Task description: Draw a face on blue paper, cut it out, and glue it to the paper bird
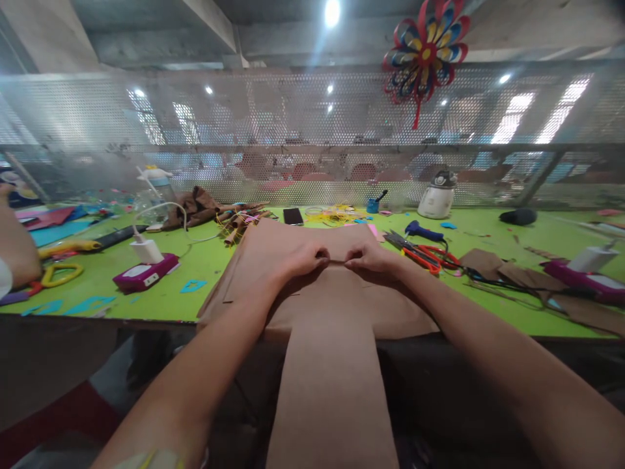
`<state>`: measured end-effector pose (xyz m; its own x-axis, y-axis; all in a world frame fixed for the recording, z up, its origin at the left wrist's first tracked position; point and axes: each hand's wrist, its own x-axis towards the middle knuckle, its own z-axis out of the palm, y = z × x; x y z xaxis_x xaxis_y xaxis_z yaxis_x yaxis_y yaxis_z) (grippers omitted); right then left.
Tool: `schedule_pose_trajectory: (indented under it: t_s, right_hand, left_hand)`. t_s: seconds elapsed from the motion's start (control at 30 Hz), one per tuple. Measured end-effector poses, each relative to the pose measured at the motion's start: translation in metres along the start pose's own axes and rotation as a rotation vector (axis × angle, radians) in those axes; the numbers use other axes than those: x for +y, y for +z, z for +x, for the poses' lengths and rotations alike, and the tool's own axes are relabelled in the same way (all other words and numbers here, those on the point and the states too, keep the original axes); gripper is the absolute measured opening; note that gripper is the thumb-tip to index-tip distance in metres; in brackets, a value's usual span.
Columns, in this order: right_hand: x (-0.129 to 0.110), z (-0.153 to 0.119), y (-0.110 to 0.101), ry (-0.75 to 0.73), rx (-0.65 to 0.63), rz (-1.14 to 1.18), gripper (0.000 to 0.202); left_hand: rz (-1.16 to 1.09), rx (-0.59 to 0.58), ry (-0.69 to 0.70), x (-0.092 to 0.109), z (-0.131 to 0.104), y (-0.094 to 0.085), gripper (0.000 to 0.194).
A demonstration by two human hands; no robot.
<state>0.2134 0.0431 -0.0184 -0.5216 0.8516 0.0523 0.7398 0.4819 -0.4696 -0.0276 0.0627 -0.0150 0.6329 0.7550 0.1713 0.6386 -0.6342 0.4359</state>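
A large sheet of brown kraft paper (336,352) lies over other brown paper on the green table, and a long strip of it hangs down past the front edge. My left hand (308,258) pinches a narrow fold in this paper between thumb and fingers. A short way to the right, my right hand (366,256) pinches the same fold. Between my fingertips the fold shows as a thin raised line. Both hands are closed, and my forearms reach in from the lower corners.
Scissors with orange handles (424,257) and a blue glue gun (424,230) lie right of the paper. A phone (293,216) and yellow scraps sit behind it. Purple power strips (146,272) stand at both sides. Another person's arm (18,241) shows at far left. A white bottle (437,197) stands at back.
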Motion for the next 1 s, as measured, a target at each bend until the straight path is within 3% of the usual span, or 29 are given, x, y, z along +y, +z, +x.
schedule_pose_trajectory:
  t_s: [0.07, 0.27, 0.53, 0.83, 1.0]
  right_hand:
    - [-0.002, 0.000, 0.000, -0.017, -0.005, -0.043, 0.024]
    - [-0.003, 0.001, 0.004, -0.021, -0.010, -0.153, 0.027]
    - [-0.011, -0.002, 0.001, 0.007, -0.028, -0.269, 0.028]
    - [-0.020, -0.014, -0.006, 0.007, -0.027, -0.324, 0.027]
    - [-0.029, -0.016, -0.008, -0.038, 0.002, -0.348, 0.023]
  left_hand:
    - [0.027, -0.026, -0.004, -0.003, 0.001, 0.001, 0.011]
    - [0.092, -0.112, -0.022, -0.005, 0.001, 0.002, 0.026]
    - [0.147, -0.124, -0.064, -0.001, -0.001, 0.000, 0.029]
    - [0.192, -0.174, -0.059, 0.003, -0.009, -0.015, 0.017]
    - [0.248, -0.187, -0.095, 0.009, -0.010, -0.023, 0.021]
